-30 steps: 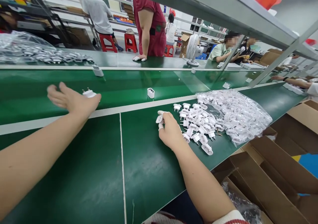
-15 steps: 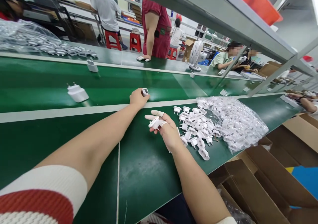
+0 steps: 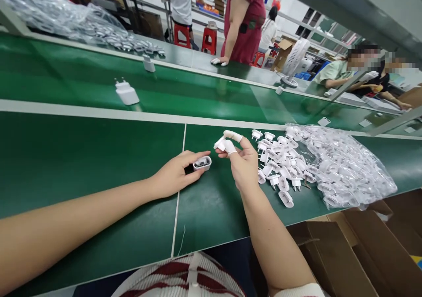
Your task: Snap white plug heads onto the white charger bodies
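My left hand is closed round a white charger housing at the tabletop, its open end with dark inner parts facing me. To the right, my right hand pinches a white plug cap between thumb and fingers. White finger covers sit on the right thumb and index finger. The two hands are a short gap apart, and the parts they hold do not touch. Just beyond the right hand lies a loose heap of white plug caps, some showing their pins.
A clear bag of plug caps adjoins the heap. On the green conveyor belt stand a charger and other white parts. Cardboard boxes are below the table's right edge. A person in red leans on the far side.
My left hand has drawn back from the belt's edge to the near tabletop with the charger housing. My right hand has turned the plug cap into a thumb-and-finger pinch. The view has shifted left.
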The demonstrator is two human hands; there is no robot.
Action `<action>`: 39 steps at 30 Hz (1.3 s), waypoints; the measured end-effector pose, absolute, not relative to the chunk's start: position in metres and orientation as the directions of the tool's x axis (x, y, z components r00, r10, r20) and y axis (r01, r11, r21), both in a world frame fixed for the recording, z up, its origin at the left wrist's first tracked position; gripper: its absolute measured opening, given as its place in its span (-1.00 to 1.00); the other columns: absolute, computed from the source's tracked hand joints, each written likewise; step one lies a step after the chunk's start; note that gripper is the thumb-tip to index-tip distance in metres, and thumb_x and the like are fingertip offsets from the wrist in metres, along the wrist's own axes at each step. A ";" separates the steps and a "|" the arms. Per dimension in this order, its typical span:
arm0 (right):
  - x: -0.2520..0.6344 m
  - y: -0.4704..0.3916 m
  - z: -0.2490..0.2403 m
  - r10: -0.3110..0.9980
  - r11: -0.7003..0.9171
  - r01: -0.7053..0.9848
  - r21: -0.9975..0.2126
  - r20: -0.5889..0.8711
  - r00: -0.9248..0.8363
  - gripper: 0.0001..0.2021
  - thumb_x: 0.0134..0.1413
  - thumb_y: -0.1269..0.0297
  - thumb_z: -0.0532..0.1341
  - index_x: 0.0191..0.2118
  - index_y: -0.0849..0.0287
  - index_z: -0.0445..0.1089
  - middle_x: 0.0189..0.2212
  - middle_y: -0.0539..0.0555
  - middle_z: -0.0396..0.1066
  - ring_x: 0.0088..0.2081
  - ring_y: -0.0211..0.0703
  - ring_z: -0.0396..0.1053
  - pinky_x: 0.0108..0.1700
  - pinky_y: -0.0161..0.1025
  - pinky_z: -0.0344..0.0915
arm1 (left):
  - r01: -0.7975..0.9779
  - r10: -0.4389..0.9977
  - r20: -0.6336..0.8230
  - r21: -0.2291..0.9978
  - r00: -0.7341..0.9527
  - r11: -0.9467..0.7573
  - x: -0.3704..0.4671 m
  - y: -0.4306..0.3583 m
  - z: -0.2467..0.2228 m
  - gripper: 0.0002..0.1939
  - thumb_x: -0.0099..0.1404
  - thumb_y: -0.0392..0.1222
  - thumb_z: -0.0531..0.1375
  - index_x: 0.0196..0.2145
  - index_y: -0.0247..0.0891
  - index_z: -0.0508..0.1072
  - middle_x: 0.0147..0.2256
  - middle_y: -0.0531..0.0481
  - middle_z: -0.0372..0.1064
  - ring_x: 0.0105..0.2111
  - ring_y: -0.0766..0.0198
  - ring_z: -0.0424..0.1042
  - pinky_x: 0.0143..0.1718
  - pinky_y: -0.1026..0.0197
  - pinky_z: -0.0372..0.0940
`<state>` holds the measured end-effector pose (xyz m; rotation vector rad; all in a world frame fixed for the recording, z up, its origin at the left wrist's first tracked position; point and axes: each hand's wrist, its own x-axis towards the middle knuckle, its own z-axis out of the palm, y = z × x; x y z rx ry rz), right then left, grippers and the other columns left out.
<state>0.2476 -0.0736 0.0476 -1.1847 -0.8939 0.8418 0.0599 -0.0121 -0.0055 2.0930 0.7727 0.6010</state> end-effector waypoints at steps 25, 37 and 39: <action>0.227 -0.087 0.050 0.806 0.370 0.927 -0.055 0.516 -0.291 -0.80 0.34 0.28 0.23 -0.36 0.11 0.47 -0.45 0.03 0.32 -0.32 -0.09 0.23 -0.27 -0.10 0.17 | 0.165 0.622 0.230 0.844 0.748 -0.511 0.046 -0.003 0.000 -0.77 0.29 -0.02 0.27 -0.19 -0.17 0.60 -0.08 0.02 0.55 -0.05 0.11 0.46 0.05 0.11 0.34; 0.230 -0.084 0.043 0.831 0.296 0.954 -0.058 0.507 -0.227 -0.74 0.43 0.15 0.09 -0.21 0.02 0.50 -0.34 0.05 0.36 -0.16 -0.02 0.29 0.09 0.05 0.20 | 0.257 0.632 0.151 0.823 0.760 -0.506 0.047 -0.003 0.003 -0.69 0.27 0.09 0.22 -0.18 -0.15 0.57 -0.08 0.02 0.53 -0.05 0.06 0.46 -0.03 0.11 0.34; 0.228 -0.083 0.041 0.821 0.300 0.954 -0.009 0.511 -0.254 -0.73 0.43 0.16 0.07 -0.22 0.02 0.49 -0.34 0.05 0.35 -0.15 -0.01 0.29 0.12 0.07 0.19 | 0.257 0.629 0.153 0.820 0.762 -0.511 0.046 -0.003 0.003 -0.69 0.27 0.09 0.22 -0.19 -0.16 0.57 -0.08 0.02 0.53 -0.05 0.06 0.46 -0.02 0.10 0.33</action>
